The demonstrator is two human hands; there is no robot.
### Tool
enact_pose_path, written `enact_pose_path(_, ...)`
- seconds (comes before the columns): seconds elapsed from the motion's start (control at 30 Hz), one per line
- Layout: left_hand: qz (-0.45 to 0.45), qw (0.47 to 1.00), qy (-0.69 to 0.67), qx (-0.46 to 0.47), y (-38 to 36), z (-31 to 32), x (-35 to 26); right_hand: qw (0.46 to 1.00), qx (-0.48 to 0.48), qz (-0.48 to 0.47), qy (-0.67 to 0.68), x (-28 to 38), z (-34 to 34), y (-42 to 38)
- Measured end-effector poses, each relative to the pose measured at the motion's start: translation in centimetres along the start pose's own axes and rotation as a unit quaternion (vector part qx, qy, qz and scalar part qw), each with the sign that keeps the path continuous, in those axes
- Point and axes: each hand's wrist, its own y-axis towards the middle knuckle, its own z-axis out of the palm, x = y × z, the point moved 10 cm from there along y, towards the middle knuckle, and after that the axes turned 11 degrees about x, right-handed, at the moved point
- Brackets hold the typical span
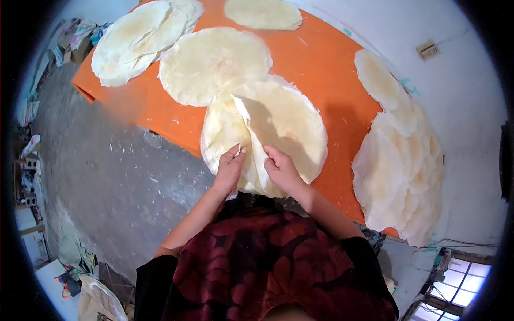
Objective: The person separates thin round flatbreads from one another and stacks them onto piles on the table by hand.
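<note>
A large, thin round flatbread (292, 123) lies on the orange table near its front edge, on or over others. Its left part is lifted into an upright fold (255, 144) running away from me. Close to that fold, my right hand (282, 168) pinches its edge between thumb and fingers. My left hand (230, 167) is closed just to the left, thumb and fingertips together on a small pale edge, which looks like part of the flatbread. Just beyond, another flatbread (217, 64) lies flat, touching or overlapping the one in my hands.
An orange-covered table (342, 134) carries a stack of flatbreads (139, 40) at the far left, a single flatbread (262, 13) at the back and a tall pile (399, 171) at the right. Pale crumbs dot the grey floor (118, 176). A wall (455, 107) borders the right side.
</note>
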Motion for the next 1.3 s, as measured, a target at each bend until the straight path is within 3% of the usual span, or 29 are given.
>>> enact_pose_path(0.13, 0.009, 1.000, 0.012, 0.003, -0.2, 0.7, -0.9, 0.953, -0.126, -0.052, -0.272, 4.7, -0.3, -1.1)
enact_pose_path(0.23, 0.014, 0.999, 0.037, 0.022, 0.0, 0.9, -0.4, 0.938, -0.165, -0.058, -0.301, 6.4, 0.5, -0.8)
enact_pose_path(0.33, -0.006, 0.999, -0.002, -0.042, -0.5, -0.2, -0.7, 0.970, -0.076, 0.074, -0.220, 0.9, -1.0, 0.9)
enact_pose_path(0.4, -0.039, 0.989, -0.065, -0.124, -0.6, -3.5, 1.6, 0.989, -0.093, 0.115, 0.013, -2.5, -4.5, 0.8)
enact_pose_path(0.47, -0.062, 0.980, -0.121, -0.148, -0.6, -5.9, 3.8, 0.981, -0.065, 0.091, 0.159, -5.0, -9.4, 0.2)
enact_pose_path(0.53, -0.057, 0.973, -0.158, -0.159, 0.1, -8.7, 6.5, 0.977, -0.077, 0.049, 0.195, -3.6, -14.1, -1.7)
enact_pose_path(0.6, -0.066, 0.972, -0.157, -0.163, 0.2, -9.1, 6.8, 0.983, -0.036, -0.055, 0.171, -3.7, -20.4, -2.8)
enact_pose_path(0.67, -0.085, 0.966, -0.168, -0.178, -0.1, -9.0, 6.5, 0.984, -0.153, 0.035, 0.080, -2.2, -26.2, -4.9)
enact_pose_path(0.73, -0.094, 0.967, -0.148, -0.182, -0.4, -8.6, 5.7, 0.936, -0.307, 0.160, 0.060, -4.9, -34.8, -8.2)
enact_pose_path(0.8, -0.098, 0.967, -0.141, -0.189, -0.4, -8.7, 5.7, 0.907, -0.399, 0.124, 0.047, -4.6, -42.4, -11.8)
enact_pose_path(0.87, -0.098, 0.965, -0.148, -0.194, -0.2, -9.1, 6.1, 0.873, -0.447, 0.174, -0.086, -1.8, -47.2, -14.6)
enact_pose_path(0.93, -0.098, 0.971, -0.112, -0.189, -0.2, -9.3, 6.0, 0.837, -0.449, 0.100, -0.295, 7.6, -44.7, -13.9)
enact_pose_path(1.0, -0.099, 0.975, -0.106, -0.171, -0.2, -8.4, 5.0, 0.870, -0.427, 0.047, -0.241, 12.0, -41.1, -12.0)
enact_pose_path(1.07, -0.098, 0.975, -0.134, -0.145, -0.6, -6.5, 2.2, 0.860, -0.364, -0.038, -0.356, 15.4, -37.4, -9.7)
enact_pose_path(1.13, -0.097, 0.978, -0.122, -0.136, 0.4, -7.3, 1.6, 0.797, -0.405, -0.043, -0.446, 16.2, -33.8, -8.7)
enact_pose_path(1.2, -0.090, 0.983, -0.096, -0.131, 0.9, -7.7, 1.2, 0.774, -0.351, -0.037, -0.526, 15.7, -25.5, -7.1)
enact_pose_path(1.23, -0.085, 0.985, -0.076, -0.128, 1.1, -7.7, 1.1, 0.892, -0.297, -0.122, -0.320, 13.9, -21.7, -6.3)
enact_pose_path(1.27, -0.080, 0.987, -0.055, -0.125, 1.2, -7.8, 0.9, 0.752, -0.247, -0.105, -0.603, 9.5, -18.7, -4.9)
enact_pose_path(1.3, -0.065, 0.990, -0.058, -0.108, 1.5, -7.6, 0.8, 0.803, -0.194, -0.126, -0.549, 8.0, -14.0, -3.9)
